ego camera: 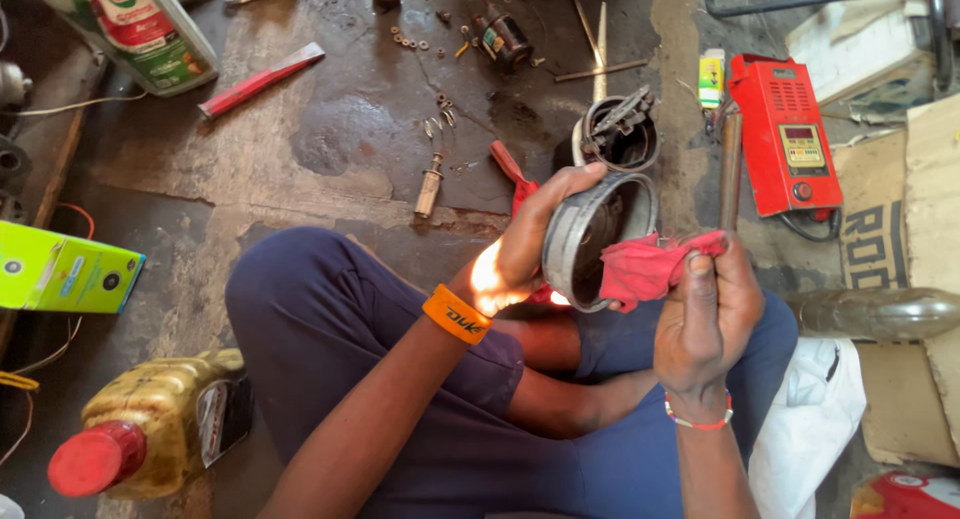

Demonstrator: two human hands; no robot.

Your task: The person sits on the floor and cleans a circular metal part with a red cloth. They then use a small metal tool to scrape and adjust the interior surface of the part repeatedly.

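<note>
Head view — left hand (520,249) grips metal housing (592,241); right hand (705,314) clutches red rag (645,267).

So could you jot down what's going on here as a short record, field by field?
Setting: person seated on an oil-stained concrete floor
Left hand: grips a round grey metal housing by its rim
Right hand: presses a red rag into the housing
Just behind: a second round part
To the right: red meter box
Lower left: yellow jug with red cap
</note>
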